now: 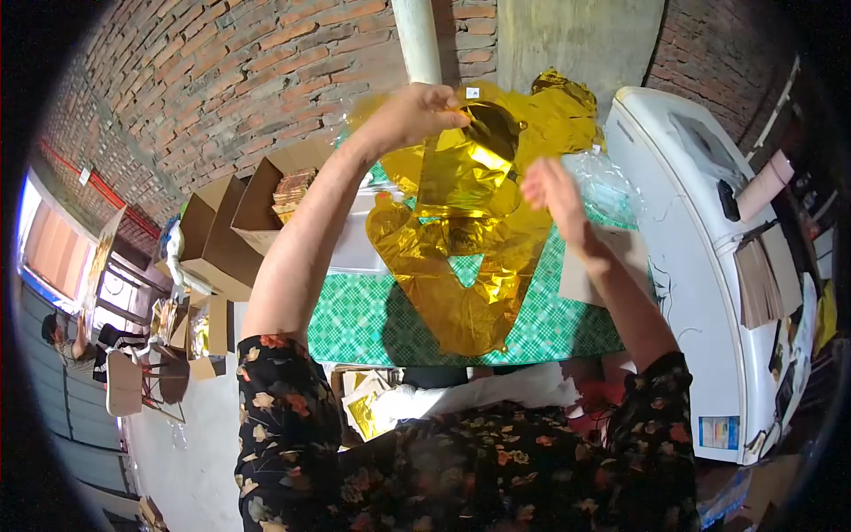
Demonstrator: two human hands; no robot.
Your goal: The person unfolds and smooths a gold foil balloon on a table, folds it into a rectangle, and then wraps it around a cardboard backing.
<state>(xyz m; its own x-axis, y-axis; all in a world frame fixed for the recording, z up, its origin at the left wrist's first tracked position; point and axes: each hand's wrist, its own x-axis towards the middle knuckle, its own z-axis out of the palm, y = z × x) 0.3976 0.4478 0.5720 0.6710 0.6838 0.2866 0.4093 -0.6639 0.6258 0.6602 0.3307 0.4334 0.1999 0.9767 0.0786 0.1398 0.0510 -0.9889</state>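
Two hands, well apart. Left hand (417,111) is up high, fingers pinched tight on the top edge of the held foil piece (461,173). It's shiny gold film, creased, folded approx. in half, and hangs down from the grip over the middle of the worktop (355,328). Right hand (548,191) sits lower and to the right, fingers spread, gripping nothing (it's blurred, so can't tell if the fingertips brush the foil's right edge).

Gold foil, approx. 3 lots:
- the held one
- 1 flat foil shape (461,293) lying on the worktop just under it, letter-like w/ a triangular hole that shows the cloth
- 1 crumpled foil heap (563,106) at the far side by the wall

Worktop cover is a green-and-white check cloth.

1 pale card sheet (620,257), rectangular, lies flat under the right wrist. Clear plastic wrap (612,191), crinkly, is just beyond the right hand. 3 brown cardboard boxes (222,248), open-topped, stand left of the worktop. 1 white appliance (691,266), smooth w/ rounded corners, is on the right. 1 white pipe (417,40) runs up the red brick wall (222,89).
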